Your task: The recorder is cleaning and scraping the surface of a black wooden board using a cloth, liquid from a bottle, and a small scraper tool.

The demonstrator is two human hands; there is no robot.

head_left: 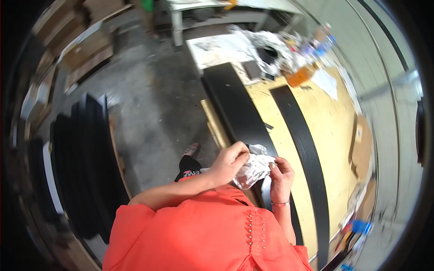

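Between my two hands is a crumpled white sheet (253,172), thin and wrinkled; I cannot tell whether it is plastic film or cloth. My left hand (232,161) pinches its upper left side, fingers closed. On its right side my right hand (281,177) grips the edge between thumb and fingers. Directly beneath lies a long black panel (235,101), running away from me along the table's left edge. The sheet and my hands cover part of this panel. To its right a narrower black strip (304,147) lies along the table.
The pale wooden worktable (337,158) carries an orange bottle (302,76), clear plastic wrapping (282,47) and a small dark box (251,70) at its far end. Cardboard (360,147) leans at right. Several black panels (86,167) stand stacked at left, with cardboard boxes (88,49) beyond.
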